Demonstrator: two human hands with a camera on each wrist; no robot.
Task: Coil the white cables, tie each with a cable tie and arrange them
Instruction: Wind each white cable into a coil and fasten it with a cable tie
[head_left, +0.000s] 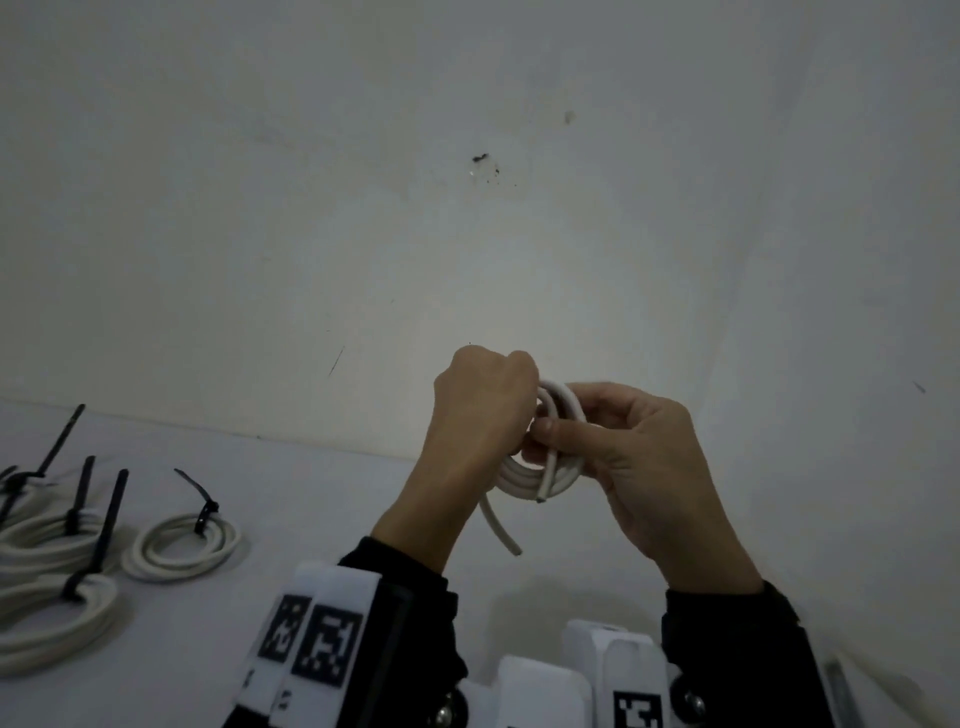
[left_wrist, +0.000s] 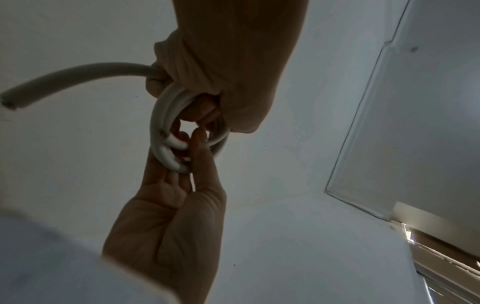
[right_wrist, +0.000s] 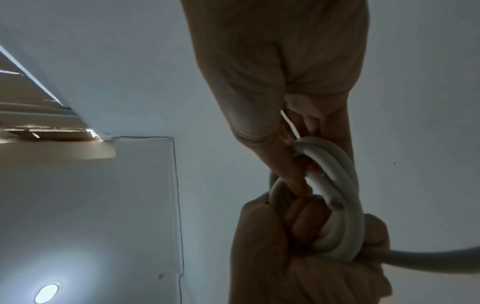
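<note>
A small white cable coil (head_left: 524, 475) is held in the air above the white table (head_left: 322, 499), between both hands. My left hand (head_left: 483, 410) is a fist wrapped round the coil's left side. My right hand (head_left: 639, 457) pinches the right side between thumb and fingers. One loose cable end (head_left: 498, 525) hangs down from under the left hand; a short cut end crosses the front of the coil. In the left wrist view the left hand (left_wrist: 228, 61) grips the coil (left_wrist: 161, 115) from above and the right hand (left_wrist: 166, 226) reaches up from below. In the right wrist view the coil (right_wrist: 345, 185) sits between both hands.
Several tied white coils lie at the table's left: one small coil (head_left: 182, 540) with a black cable tie (head_left: 205, 506), and larger ones (head_left: 52, 618) beside it, their tie tails sticking up. A white wall (head_left: 467, 234) stands close behind the table.
</note>
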